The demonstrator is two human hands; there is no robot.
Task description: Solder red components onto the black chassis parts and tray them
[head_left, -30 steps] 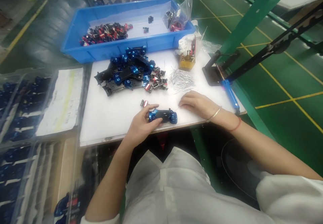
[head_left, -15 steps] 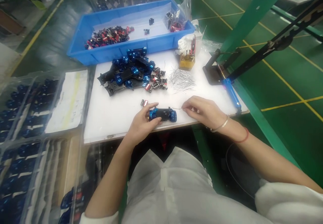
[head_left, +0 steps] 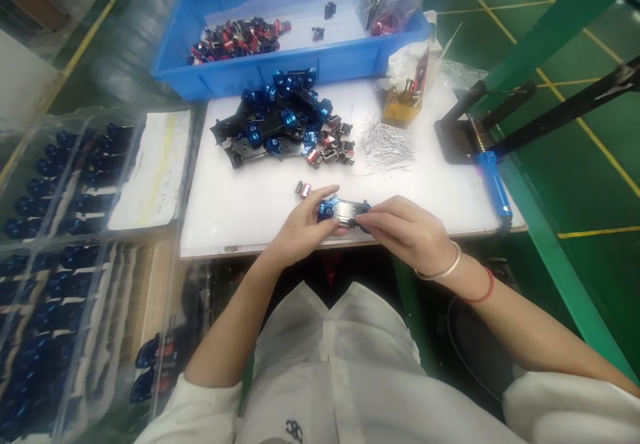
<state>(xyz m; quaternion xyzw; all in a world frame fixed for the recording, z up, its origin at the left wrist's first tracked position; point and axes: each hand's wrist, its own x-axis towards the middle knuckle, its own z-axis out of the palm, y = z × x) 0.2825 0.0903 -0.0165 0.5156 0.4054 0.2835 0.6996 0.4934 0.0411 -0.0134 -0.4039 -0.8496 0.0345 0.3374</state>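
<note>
While working at the front edge of the counter (head_left: 235, 231), the left hand (head_left: 303, 227) and right hand (head_left: 405, 232) are grasping a blue car chassis (head_left: 344, 212). Both grips are clenching it.

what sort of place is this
Probably a factory assembly bench for small model cars: a heap of blue model-car chassis on a white workbench, a blue plastic tray of red-and-black parts, and clear bins holding more alongside.
</note>
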